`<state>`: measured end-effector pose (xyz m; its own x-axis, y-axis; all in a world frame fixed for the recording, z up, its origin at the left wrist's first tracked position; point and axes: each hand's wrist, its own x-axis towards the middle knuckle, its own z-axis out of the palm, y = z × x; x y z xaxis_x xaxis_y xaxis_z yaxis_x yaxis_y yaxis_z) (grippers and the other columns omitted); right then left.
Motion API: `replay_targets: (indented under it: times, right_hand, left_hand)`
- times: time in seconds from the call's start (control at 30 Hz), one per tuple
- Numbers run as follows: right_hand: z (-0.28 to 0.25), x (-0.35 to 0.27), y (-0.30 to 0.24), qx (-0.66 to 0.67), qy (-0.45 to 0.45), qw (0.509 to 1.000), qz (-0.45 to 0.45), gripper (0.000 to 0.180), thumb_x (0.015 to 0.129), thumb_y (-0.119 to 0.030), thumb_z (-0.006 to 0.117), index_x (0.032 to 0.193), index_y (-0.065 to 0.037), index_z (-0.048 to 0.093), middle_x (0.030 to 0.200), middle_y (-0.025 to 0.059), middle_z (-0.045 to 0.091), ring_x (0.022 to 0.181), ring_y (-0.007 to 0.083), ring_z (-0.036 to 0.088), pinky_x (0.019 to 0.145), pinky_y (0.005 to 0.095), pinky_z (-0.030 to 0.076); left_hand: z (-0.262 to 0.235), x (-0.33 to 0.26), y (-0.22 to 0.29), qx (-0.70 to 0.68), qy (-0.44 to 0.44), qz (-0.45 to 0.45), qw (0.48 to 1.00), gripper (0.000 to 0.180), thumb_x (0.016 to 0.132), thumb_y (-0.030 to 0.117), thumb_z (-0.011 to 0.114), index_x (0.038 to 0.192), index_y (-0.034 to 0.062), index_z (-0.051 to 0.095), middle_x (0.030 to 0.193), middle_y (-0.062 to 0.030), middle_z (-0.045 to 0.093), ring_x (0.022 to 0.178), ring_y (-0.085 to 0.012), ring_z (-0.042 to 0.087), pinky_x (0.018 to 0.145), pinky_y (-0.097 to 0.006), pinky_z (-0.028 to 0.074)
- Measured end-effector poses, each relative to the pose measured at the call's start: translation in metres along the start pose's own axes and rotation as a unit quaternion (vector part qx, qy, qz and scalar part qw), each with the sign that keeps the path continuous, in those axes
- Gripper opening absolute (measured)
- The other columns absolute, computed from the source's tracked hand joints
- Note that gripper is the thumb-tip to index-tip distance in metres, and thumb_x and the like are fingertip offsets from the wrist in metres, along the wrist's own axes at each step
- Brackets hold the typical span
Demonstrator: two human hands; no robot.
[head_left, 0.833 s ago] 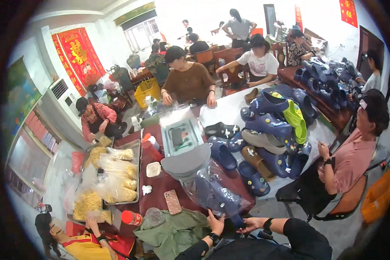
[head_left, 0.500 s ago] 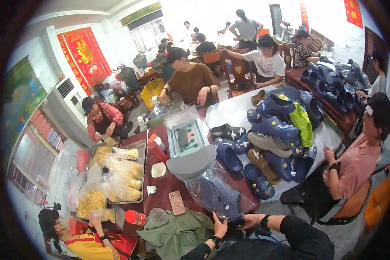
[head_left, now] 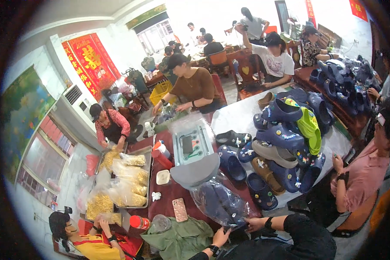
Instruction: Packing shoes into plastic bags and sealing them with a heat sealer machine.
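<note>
In front of me lies a clear plastic bag with a pair of navy clogs inside. Its far part rests by the curved grey front of a grey sealing machine. My left hand pinches the near edge of the bag at its left corner. At the right corner, my right hand grips the same edge, so the bag is stretched between them. A large pile of clogs, mostly navy with charms, stands to the right on a white sheet. Single clogs lie nearest the bag.
A pink phone, a green cloth, a red-lidded jar and a white dish are on the left. Trays hold bags of small yellow pieces. Co-workers sit around the tables, one close on my right.
The view has shifted slightly. My hands have drawn a little apart along the bag's near edge, and the clogs lie further inside. A co-worker at the back has raised an arm.
</note>
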<state>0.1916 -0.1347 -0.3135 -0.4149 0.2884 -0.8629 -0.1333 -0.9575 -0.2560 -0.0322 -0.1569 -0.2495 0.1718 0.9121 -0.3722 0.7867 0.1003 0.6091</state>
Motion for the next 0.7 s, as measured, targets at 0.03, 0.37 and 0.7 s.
replay_targets:
  times: [0.03, 0.37, 0.7]
  right_hand:
    - [-0.018, 0.023, 0.003, -0.004, 0.025, 0.998, 0.056, 0.058, 0.084, -0.057, 0.044, 0.117, -0.009, 0.042, 0.106, 0.0134, 0.052, 0.092, 0.0265, 0.054, 0.076, 0.0416, 0.050]
    - [-0.074, 0.021, -0.014, -0.509, 0.093, 0.837, -0.180, 0.071, 0.077, -0.068, 0.041, 0.104, -0.004, 0.058, 0.097, 0.0166, 0.061, 0.091, 0.0279, 0.058, 0.076, 0.0358, 0.044]
    - [-0.044, -0.071, -0.017, -0.604, 0.222, 0.699, -0.313, 0.064, 0.078, -0.059, 0.051, 0.103, -0.001, 0.042, 0.068, 0.0189, 0.059, 0.067, 0.0358, 0.060, 0.058, 0.0441, 0.047]
  left_hand:
    - [0.003, 0.004, -0.003, 0.017, -0.010, 0.013, 1.000, 0.054, 0.084, 0.047, 0.048, 0.104, -0.0027, 0.054, 0.101, -0.0224, 0.057, 0.097, -0.0371, 0.053, 0.081, -0.042, 0.042]
    - [0.014, 0.005, -0.019, 0.077, -0.009, -0.002, 0.997, 0.059, 0.083, 0.050, 0.048, 0.114, 0.0001, 0.047, 0.103, -0.0206, 0.054, 0.095, -0.0382, 0.053, 0.078, -0.043, 0.044]
    - [0.024, 0.005, -0.023, 0.074, 0.005, 0.066, 0.995, 0.036, 0.086, 0.036, 0.047, 0.097, 0.0028, 0.054, 0.094, -0.0181, 0.056, 0.087, -0.0374, 0.054, 0.073, -0.044, 0.044]
